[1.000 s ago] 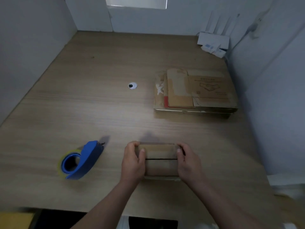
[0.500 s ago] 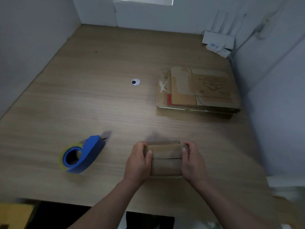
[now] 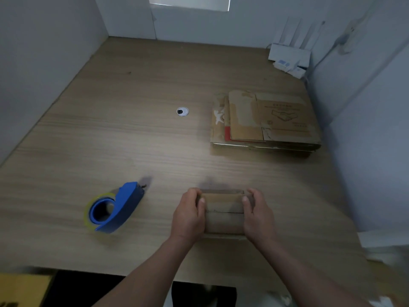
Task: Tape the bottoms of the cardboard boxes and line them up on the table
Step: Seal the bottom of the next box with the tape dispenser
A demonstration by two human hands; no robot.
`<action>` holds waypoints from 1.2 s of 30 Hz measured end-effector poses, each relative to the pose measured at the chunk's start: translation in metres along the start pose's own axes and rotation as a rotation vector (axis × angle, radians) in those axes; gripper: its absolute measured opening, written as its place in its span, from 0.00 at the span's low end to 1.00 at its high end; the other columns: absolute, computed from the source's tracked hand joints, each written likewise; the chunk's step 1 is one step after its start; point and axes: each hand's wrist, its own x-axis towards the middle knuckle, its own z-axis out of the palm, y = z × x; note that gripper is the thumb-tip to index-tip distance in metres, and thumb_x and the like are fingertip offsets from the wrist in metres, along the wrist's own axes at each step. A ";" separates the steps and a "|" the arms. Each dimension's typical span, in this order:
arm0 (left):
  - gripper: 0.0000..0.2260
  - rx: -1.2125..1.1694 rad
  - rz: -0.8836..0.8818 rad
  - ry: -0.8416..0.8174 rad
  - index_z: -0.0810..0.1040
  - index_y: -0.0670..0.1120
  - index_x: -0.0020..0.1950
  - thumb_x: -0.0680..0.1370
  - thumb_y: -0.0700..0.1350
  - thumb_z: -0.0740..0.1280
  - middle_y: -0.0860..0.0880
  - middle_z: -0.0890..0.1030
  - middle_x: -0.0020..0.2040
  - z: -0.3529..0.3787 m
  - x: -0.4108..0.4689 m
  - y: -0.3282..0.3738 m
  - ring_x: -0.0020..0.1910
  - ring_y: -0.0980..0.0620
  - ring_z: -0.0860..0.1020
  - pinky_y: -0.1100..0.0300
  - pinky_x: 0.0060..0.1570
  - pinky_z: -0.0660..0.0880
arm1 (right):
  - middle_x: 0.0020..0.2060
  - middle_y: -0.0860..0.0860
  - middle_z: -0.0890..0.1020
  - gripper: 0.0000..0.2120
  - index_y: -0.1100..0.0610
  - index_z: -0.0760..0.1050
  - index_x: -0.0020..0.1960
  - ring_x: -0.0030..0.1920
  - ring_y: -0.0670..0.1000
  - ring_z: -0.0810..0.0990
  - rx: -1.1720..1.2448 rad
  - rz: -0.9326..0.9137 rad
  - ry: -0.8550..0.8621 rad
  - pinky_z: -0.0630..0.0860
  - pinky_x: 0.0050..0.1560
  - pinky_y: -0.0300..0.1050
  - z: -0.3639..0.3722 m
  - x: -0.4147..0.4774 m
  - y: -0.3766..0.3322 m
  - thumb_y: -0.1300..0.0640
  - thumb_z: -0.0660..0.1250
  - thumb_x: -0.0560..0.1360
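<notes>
Small brown cardboard box (image 3: 223, 212) barely shifts on wooden tabletop (image 3: 132, 140). Left hand (image 3: 188, 216) and right hand (image 3: 257, 214) still grip its ends, flaps pressed closed. Seam untaped; blue tape dispenser (image 3: 115, 209) untouched.

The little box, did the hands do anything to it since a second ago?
Hardly anything changed. The left hand and right hand still grip the ends of the small cardboard box, thumbs on its closed flaps, in the same spot on the table. The blue tape dispenser and the stack of flat cardboard have not moved; only the camera shifted slightly.
</notes>
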 end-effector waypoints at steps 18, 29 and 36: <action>0.09 -0.004 0.092 -0.046 0.73 0.45 0.58 0.82 0.48 0.62 0.48 0.75 0.56 -0.030 0.004 -0.011 0.55 0.50 0.73 0.55 0.55 0.71 | 0.68 0.53 0.77 0.21 0.52 0.81 0.54 0.69 0.54 0.71 -0.400 -0.602 -0.138 0.66 0.67 0.58 -0.003 -0.011 0.011 0.37 0.60 0.76; 0.27 0.558 -0.236 0.095 0.73 0.43 0.62 0.69 0.55 0.76 0.42 0.76 0.59 -0.142 -0.014 -0.129 0.60 0.39 0.74 0.45 0.53 0.76 | 0.66 0.54 0.78 0.23 0.53 0.82 0.51 0.69 0.57 0.72 -0.360 -0.522 -0.020 0.63 0.68 0.58 0.018 -0.009 0.008 0.37 0.59 0.73; 0.20 0.526 -0.469 -0.061 0.69 0.47 0.61 0.76 0.56 0.69 0.46 0.79 0.55 -0.143 0.008 -0.141 0.56 0.42 0.77 0.49 0.48 0.76 | 0.62 0.55 0.79 0.23 0.51 0.83 0.50 0.61 0.60 0.76 -0.536 -0.573 0.096 0.75 0.57 0.58 0.014 -0.013 0.001 0.36 0.59 0.74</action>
